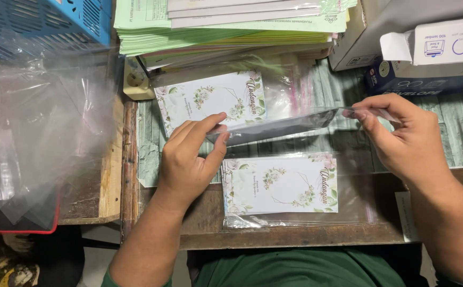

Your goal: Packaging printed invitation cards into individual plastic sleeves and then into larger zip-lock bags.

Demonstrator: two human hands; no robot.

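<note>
Two hands [189,159], one sleeve [279,126], two cards [279,186]

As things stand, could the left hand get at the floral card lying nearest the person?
Probably yes. The left hand sits right beside the near floral card with nothing between them, but it is pinching a clear plastic sleeve with the right hand, so it must let go first.

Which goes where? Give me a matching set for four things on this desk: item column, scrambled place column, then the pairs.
Items
1. clear plastic sleeve
2. blue perforated plastic basket
3. pile of loose clear plastic bags
4. stack of pale green paper sheets

Places
A. top left corner
B. stretched between left hand and right hand
C. top centre, behind the floral cards
D. left side, below the basket

Pairs: 1-B, 2-A, 3-D, 4-C
</note>
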